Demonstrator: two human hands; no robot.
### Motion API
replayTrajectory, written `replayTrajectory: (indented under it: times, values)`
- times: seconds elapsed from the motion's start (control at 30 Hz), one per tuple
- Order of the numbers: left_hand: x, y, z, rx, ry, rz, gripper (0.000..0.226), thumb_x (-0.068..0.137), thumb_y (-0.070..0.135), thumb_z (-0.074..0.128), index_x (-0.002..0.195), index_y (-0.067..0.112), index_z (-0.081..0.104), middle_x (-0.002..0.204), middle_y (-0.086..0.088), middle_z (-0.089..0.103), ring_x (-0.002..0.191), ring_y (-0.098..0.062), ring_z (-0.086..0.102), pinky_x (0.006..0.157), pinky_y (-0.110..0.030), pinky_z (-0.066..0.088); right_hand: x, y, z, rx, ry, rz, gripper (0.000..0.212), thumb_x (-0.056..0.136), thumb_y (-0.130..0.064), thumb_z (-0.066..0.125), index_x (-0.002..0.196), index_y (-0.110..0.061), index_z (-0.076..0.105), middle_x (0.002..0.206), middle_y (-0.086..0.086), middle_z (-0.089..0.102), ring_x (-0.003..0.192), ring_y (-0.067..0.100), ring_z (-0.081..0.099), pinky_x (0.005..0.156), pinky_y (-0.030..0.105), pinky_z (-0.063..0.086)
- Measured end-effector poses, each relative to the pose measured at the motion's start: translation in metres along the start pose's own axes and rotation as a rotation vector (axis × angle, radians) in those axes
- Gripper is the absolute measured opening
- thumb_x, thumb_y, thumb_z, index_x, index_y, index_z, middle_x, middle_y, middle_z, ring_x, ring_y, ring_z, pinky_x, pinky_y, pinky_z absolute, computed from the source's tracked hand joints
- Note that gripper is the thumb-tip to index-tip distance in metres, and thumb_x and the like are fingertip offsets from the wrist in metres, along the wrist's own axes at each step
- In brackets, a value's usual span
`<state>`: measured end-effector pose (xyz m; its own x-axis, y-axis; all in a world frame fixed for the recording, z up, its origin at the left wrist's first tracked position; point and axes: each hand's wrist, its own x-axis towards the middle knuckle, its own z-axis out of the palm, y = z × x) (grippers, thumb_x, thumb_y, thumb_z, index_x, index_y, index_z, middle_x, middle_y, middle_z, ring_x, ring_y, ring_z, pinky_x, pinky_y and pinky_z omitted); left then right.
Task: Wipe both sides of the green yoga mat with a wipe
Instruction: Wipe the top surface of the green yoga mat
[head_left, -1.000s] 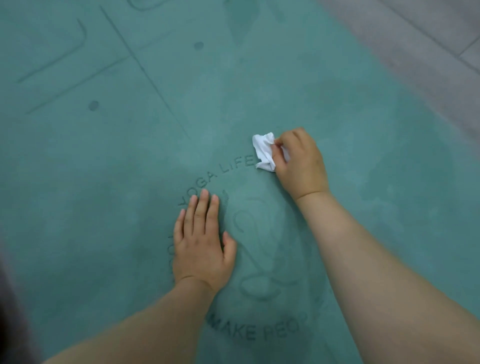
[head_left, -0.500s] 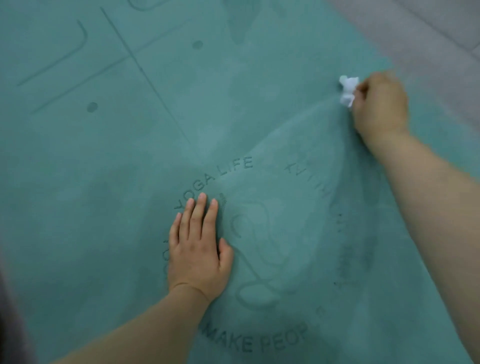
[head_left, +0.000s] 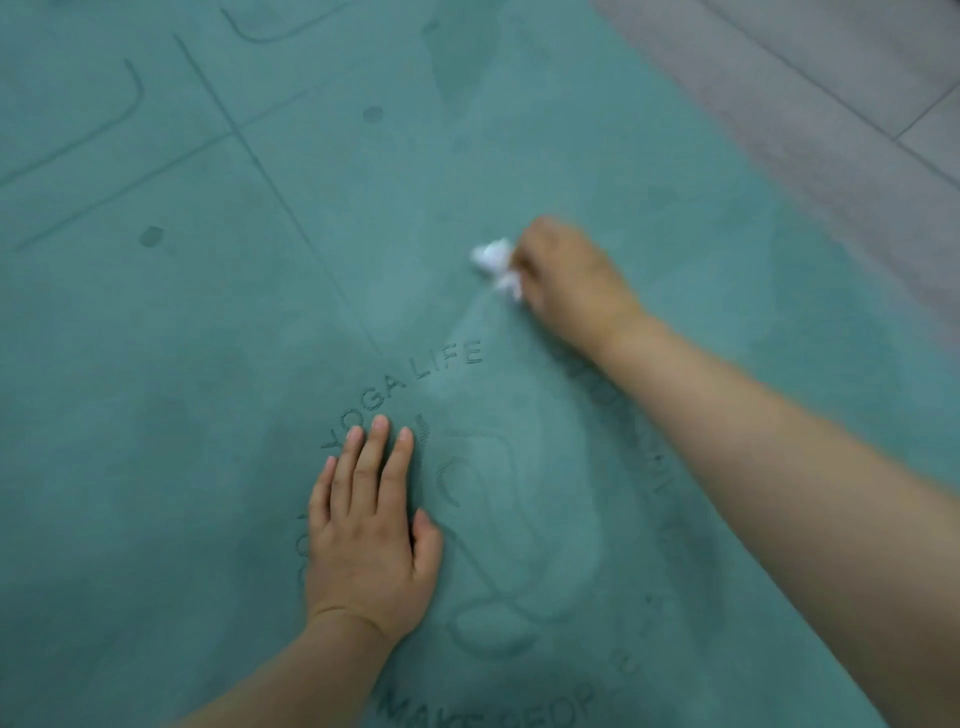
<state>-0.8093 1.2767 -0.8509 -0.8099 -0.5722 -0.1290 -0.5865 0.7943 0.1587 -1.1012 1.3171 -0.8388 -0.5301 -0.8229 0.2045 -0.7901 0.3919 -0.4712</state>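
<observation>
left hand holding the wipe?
No, the left hand lies flat on the mat; the right hand grips the wipe.

Two bare forearms in view, no sleeves visible anywhere up to frame edge. Left hand (head_left: 371, 545): no rings, no watch, no wristband; nails short, unpainted; crease line at wrist. Right hand (head_left: 569, 278): motion-blurred, no jewellery discernible, wrist bare, nails not readable. Right forearm broad, fills lower right corner. No gloves on either hand.
</observation>
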Motion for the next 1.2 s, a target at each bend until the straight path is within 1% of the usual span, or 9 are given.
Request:
replayTrajectory:
  times: [0.1, 0.17, 0.4, 0.6, 0.67, 0.8, 0.97, 1.07, 1.2]
  values:
    - [-0.001, 0.002, -0.002, -0.004, 0.001, -0.001, 0.07, 0.084, 0.033, 0.036, 0.149, 0.01, 0.038, 0.158, -0.01, 0.032, 0.149, -0.026, 0.021, 0.122, -0.04, 0.007, 0.035, 0.078, -0.042, -0.13, 0.304, 0.676, 0.041, 0.091, -0.037, 0.056, 0.097, 0.002, 0.068, 0.106, 0.024, 0.064, 0.096, 0.034, 0.061, 0.075, 0.03, 0.032]
    - [0.0, 0.001, -0.001, -0.006, 0.0, -0.005, 0.07, 0.084, 0.033, 0.036, 0.149, 0.01, 0.038, 0.158, -0.01, 0.033, 0.148, -0.026, 0.022, 0.122, -0.039, 0.006, 0.038, 0.065, -0.037, -0.074, 0.335, 0.826, 0.041, 0.091, -0.039, 0.055, 0.097, 0.0, 0.069, 0.105, 0.021, 0.066, 0.095, 0.026, 0.063, 0.073, 0.028, 0.033]
    - [0.0, 0.002, -0.001, -0.01, 0.002, -0.002, 0.07, 0.081, 0.032, 0.037, 0.147, 0.007, 0.041, 0.155, -0.013, 0.036, 0.146, -0.029, 0.027, 0.121, -0.043, 0.011, -0.047, -0.067, 0.032, 0.226, -0.293, -0.385, 0.01, 0.08, -0.01, 0.054, 0.076, -0.001, 0.06, 0.083, 0.015, 0.06, 0.07, 0.031, 0.058, 0.06, 0.029, 0.044]
    - [-0.001, 0.002, -0.002, -0.018, -0.008, 0.0, 0.07, 0.083, 0.032, 0.036, 0.149, 0.01, 0.038, 0.158, -0.011, 0.032, 0.148, -0.027, 0.023, 0.122, -0.041, 0.007, -0.004, 0.138, -0.096, -0.31, 0.234, 0.71, 0.052, 0.087, -0.044, 0.054, 0.095, 0.006, 0.067, 0.098, 0.031, 0.064, 0.094, 0.037, 0.063, 0.076, 0.036, 0.043]
    - [0.001, 0.001, -0.002, -0.022, -0.01, 0.005, 0.07, 0.083, 0.033, 0.037, 0.149, 0.01, 0.038, 0.158, -0.011, 0.033, 0.148, -0.027, 0.024, 0.122, -0.042, 0.009, -0.015, 0.14, -0.102, -0.301, 0.272, 0.854, 0.052, 0.083, -0.045, 0.052, 0.086, 0.005, 0.067, 0.087, 0.033, 0.062, 0.09, 0.037, 0.065, 0.072, 0.035, 0.043]
    - [0.0, 0.001, -0.002, -0.011, -0.003, 0.004, 0.07, 0.082, 0.032, 0.037, 0.147, 0.008, 0.04, 0.156, -0.013, 0.035, 0.146, -0.028, 0.025, 0.121, -0.042, 0.009, -0.049, 0.033, -0.03, -0.131, 0.169, 0.437, 0.019, 0.085, -0.021, 0.057, 0.076, -0.005, 0.062, 0.078, 0.016, 0.058, 0.077, 0.031, 0.057, 0.068, 0.035, 0.037]
    - [0.001, 0.003, -0.002, -0.02, 0.016, 0.004, 0.067, 0.084, 0.032, 0.036, 0.146, 0.008, 0.042, 0.156, -0.013, 0.036, 0.146, -0.028, 0.025, 0.121, -0.042, 0.01, -0.116, -0.097, 0.015, 0.276, -0.386, -0.241, 0.014, 0.087, -0.022, 0.048, 0.079, -0.013, 0.056, 0.077, 0.003, 0.055, 0.067, 0.021, 0.052, 0.057, 0.026, 0.039]
    - [0.001, 0.003, -0.002, -0.019, 0.018, -0.003, 0.068, 0.083, 0.032, 0.036, 0.147, 0.009, 0.041, 0.156, -0.012, 0.035, 0.147, -0.027, 0.023, 0.122, -0.041, 0.007, -0.065, -0.012, -0.024, 0.038, -0.102, -0.053, 0.015, 0.094, -0.033, 0.055, 0.08, -0.031, 0.059, 0.073, -0.016, 0.056, 0.069, -0.003, 0.047, 0.062, 0.006, 0.034]
    - [0.0, 0.004, -0.002, -0.021, 0.028, -0.003, 0.067, 0.083, 0.032, 0.036, 0.147, 0.01, 0.04, 0.156, -0.012, 0.035, 0.147, -0.027, 0.022, 0.122, -0.039, 0.005, -0.035, 0.111, -0.086, -0.188, 0.288, 0.869, 0.042, 0.079, -0.036, 0.054, 0.087, 0.002, 0.069, 0.09, 0.028, 0.066, 0.087, 0.034, 0.064, 0.07, 0.032, 0.041]
